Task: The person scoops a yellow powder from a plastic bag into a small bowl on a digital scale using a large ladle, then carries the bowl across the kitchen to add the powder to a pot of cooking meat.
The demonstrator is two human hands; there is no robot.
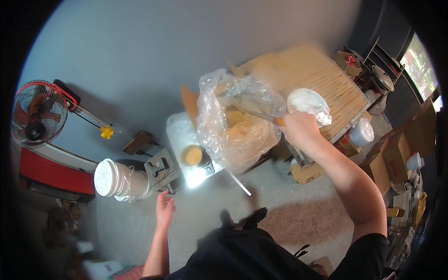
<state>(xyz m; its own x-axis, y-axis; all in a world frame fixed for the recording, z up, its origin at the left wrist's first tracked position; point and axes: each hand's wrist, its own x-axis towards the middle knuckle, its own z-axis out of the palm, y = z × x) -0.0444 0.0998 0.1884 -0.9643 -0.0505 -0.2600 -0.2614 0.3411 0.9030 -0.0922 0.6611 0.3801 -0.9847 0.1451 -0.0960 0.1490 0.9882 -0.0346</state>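
Observation:
My right hand (300, 130) grips the orange handle (278, 121) of a long metal tool, whose far end reaches into a clear plastic bag (217, 140). That bag lines an open cardboard box and holds a tan, powdery-looking material (241, 127). Just left of the bag, a round metal container (193, 155) with tan contents stands on what looks like a digital scale (209, 169). My left hand (165, 209) hangs empty over the floor, fingers loosely bent, below a small grey stand. Beyond my right hand, a round white lid or dish (303, 101) and crumpled white plastic (323, 117) lie on a wooden table.
The wooden table (336, 94) spans the upper right. Stacked white buckets (122, 179) stand at the left, near a red-rimmed fan (39, 113). Cardboard boxes (395, 157) and a translucent tub (361, 132) are on the right. A white strip (240, 184) sticks out below the bag.

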